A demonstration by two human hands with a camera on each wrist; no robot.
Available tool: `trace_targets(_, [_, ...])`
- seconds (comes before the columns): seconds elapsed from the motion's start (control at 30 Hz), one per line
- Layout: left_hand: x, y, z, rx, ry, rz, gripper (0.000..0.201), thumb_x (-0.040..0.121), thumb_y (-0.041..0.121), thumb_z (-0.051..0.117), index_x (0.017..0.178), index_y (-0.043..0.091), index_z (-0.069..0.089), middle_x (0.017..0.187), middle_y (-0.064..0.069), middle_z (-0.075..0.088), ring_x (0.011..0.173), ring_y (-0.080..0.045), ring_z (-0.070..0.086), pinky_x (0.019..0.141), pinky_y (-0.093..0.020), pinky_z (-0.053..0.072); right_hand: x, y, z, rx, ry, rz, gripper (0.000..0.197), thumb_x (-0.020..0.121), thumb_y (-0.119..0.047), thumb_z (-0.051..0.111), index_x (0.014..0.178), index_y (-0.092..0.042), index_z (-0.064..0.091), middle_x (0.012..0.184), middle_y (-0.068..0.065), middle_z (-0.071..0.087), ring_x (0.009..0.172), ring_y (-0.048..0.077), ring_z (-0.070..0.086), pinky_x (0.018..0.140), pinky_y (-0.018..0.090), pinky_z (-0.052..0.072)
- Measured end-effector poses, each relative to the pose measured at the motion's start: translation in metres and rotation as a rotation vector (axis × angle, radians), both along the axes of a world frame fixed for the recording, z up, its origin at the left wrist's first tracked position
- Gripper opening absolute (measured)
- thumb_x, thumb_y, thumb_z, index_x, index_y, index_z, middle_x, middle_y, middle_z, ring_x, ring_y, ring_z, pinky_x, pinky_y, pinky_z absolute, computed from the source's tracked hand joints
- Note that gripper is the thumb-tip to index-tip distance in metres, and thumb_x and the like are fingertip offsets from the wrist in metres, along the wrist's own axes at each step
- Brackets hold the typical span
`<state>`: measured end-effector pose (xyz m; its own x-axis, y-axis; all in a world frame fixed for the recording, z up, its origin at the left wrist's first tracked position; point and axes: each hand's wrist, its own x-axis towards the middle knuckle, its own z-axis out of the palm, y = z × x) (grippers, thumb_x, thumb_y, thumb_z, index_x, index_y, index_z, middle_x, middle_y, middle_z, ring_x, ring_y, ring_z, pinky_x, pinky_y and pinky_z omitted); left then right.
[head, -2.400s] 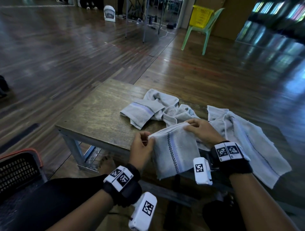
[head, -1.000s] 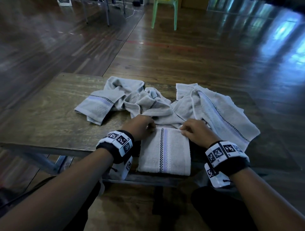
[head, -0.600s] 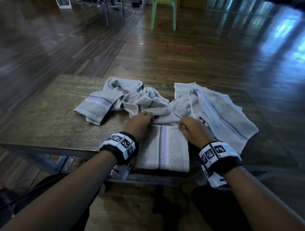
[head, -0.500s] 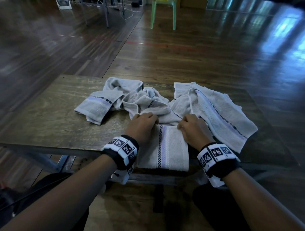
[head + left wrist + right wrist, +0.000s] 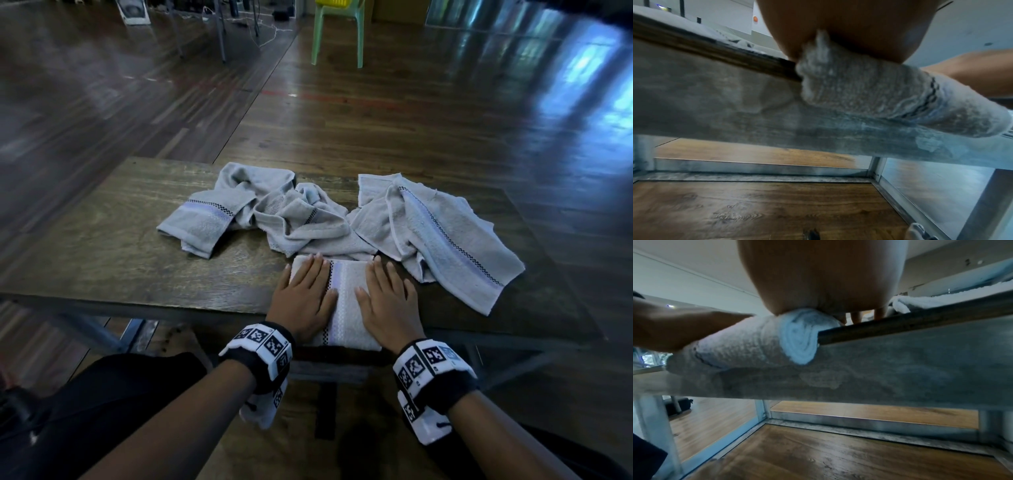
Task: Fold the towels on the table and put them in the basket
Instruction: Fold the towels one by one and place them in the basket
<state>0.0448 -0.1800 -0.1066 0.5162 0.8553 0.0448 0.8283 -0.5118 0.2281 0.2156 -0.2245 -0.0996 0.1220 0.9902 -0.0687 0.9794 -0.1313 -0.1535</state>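
At the near edge of the table [image 5: 102, 260], the folded towel [image 5: 344, 301] is being pressed flat under both hands, left hand [image 5: 303, 301] and right hand [image 5: 390, 305], fingers straight; its long axis is running near-to-far, equally reachable.

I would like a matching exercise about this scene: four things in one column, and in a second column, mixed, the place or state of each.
Things:
1. folded towel
2. crumpled towel
3. spread towel
4. green chair

Places or states:
A. on the floor beyond the table
B. at the near table edge, pressed flat under the left hand and right hand
C. bunched up at the middle of the table
D. lying loosely open on the right side of the table

Pairs: 1-B, 2-C, 3-D, 4-A
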Motion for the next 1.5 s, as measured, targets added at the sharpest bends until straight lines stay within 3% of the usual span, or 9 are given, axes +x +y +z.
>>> trace_targets(0.2, [-0.013,0.006,0.004,-0.142,-0.041,0.127,0.066,0.092,0.051,0.002,0.150,0.021,-0.001,0.158,0.003,-0.009,0.145,-0.012,-0.012,0.117,-0.047,-0.005,0.006,-0.001,0.003,0.010,0.027,-0.054,0.064,0.093,-0.049,0.005,0.150,-0.020,0.002,0.159,-0.001,0.000,0.146,0.017,-0.004,0.116,0.045,0.001])
trace_targets(0.33, [-0.023,0.003,0.017,-0.119,-0.033,0.250,0.052,0.099,0.038,0.020,0.147,0.019,0.021,0.155,0.002,0.022,0.144,-0.014,0.013,0.114,-0.050,-0.007,0.013,-0.005,0.013,-0.019,0.063,-0.143,0.061,0.096,-0.054,0.021,0.142,-0.016,0.034,0.157,0.007,0.015,0.144,0.022,0.006,0.113,0.046,0.009])
trace_targets(0.47, [-0.030,-0.003,0.032,-0.111,-0.173,0.406,0.028,0.092,0.039,0.039,0.108,0.026,0.059,0.115,0.003,0.058,0.114,-0.019,0.046,0.104,-0.047,0.017,0.013,-0.007,0.027,-0.010,0.152,-0.217,0.051,0.090,-0.057,0.038,0.118,-0.020,0.059,0.142,0.008,0.036,0.134,0.027,0.020,0.108,0.048,0.018])
trace_targets(0.63, [-0.030,-0.007,0.038,-0.328,-0.234,0.442,0.033,0.081,0.045,0.056,0.059,0.023,0.045,0.063,0.009,0.052,0.072,-0.016,0.052,0.072,-0.030,0.037,0.010,-0.006,0.040,-0.212,0.316,-0.288,0.033,0.083,-0.049,0.051,0.085,-0.017,0.055,0.130,0.012,0.036,0.124,0.033,0.026,0.102,0.046,0.023])
trace_targets(0.77, [-0.032,-0.010,0.042,-0.410,-0.376,0.403,0.038,0.081,0.035,0.062,0.054,0.019,0.042,0.054,0.006,0.046,0.055,-0.010,0.045,0.050,-0.025,0.030,0.014,-0.009,0.040,-0.258,0.512,-0.334,0.037,0.077,-0.050,0.054,0.068,-0.015,0.046,0.114,0.014,0.049,0.110,0.033,0.041,0.096,0.049,0.038])
trace_targets(0.93, [-0.034,-0.030,0.061,-0.603,-0.824,0.465,0.026,0.085,0.024,0.064,0.068,0.018,0.045,0.070,0.000,0.056,0.066,-0.013,0.054,0.053,-0.022,0.038,0.008,-0.027,0.055,-0.100,1.054,-0.394,0.031,0.084,-0.028,0.063,0.103,-0.005,0.057,0.103,0.010,0.064,0.095,0.023,0.062,0.087,0.043,0.051])
trace_targets(1.13, [-0.048,-0.067,0.093,-0.709,-1.154,0.506,0.013,0.087,0.019,0.064,0.092,0.012,0.055,0.082,-0.003,0.062,0.071,-0.014,0.058,0.058,-0.023,0.047,-0.007,-0.071,0.086,-0.083,1.518,-0.475,0.018,0.087,-0.005,0.060,0.101,0.005,0.062,0.093,0.015,0.068,0.084,0.023,0.063,0.074,0.036,0.051])
trace_targets(1.37, [-0.066,-0.110,0.169,-0.639,-1.215,0.350,0.004,0.088,0.018,0.063,0.090,0.015,0.061,0.084,-0.002,0.065,0.072,-0.014,0.060,0.061,-0.024,0.049,-0.024,-0.117,0.153,0.053,1.582,-0.326,0.021,0.090,-0.007,0.055,0.110,-0.007,0.059,0.107,0.013,0.064,0.099,0.028,0.059,0.092,0.051,0.044])
trace_targets(1.5, [-0.076,-0.129,0.221,-0.579,-1.252,0.284,0.005,0.087,0.019,0.064,0.089,0.016,0.061,0.081,-0.001,0.063,0.068,-0.013,0.058,0.057,-0.022,0.044,-0.030,-0.134,0.206,0.179,1.508,-0.191,0.024,0.090,-0.015,0.058,0.112,-0.007,0.059,0.107,0.009,0.067,0.093,0.024,0.062,0.083,0.042,0.049])
